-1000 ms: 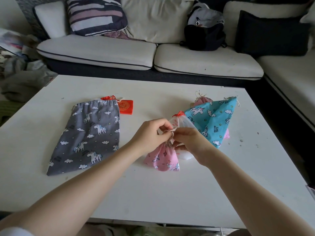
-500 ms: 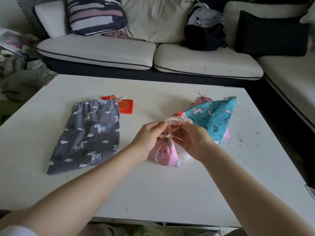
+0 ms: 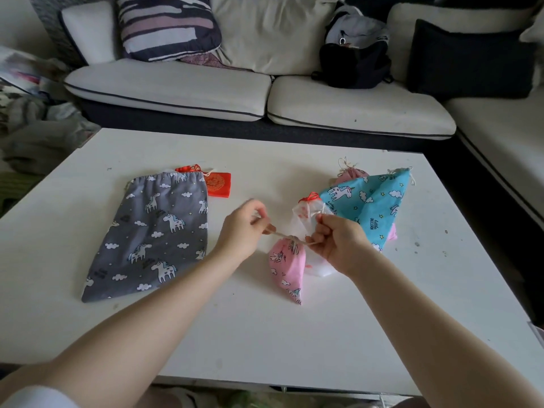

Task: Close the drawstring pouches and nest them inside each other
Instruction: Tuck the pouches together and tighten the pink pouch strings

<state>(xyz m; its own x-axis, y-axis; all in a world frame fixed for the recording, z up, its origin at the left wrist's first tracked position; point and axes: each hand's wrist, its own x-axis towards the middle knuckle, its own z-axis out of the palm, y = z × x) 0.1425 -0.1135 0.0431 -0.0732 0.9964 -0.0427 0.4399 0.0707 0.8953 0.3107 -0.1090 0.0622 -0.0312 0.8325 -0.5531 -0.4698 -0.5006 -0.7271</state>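
Head view: grey pouch flat on table, likely outer bag; left hand and right hand each pinch cord ends — pulling apart to cinch pink pouch; blue pouch behind.

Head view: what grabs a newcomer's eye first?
The two hands at centre: left hand and right hand pull a drawstring apart over the cinched small pink pouch. Next, the large grey unicorn pouch lying flat to the left and the blue unicorn pouch right, all on the white table.
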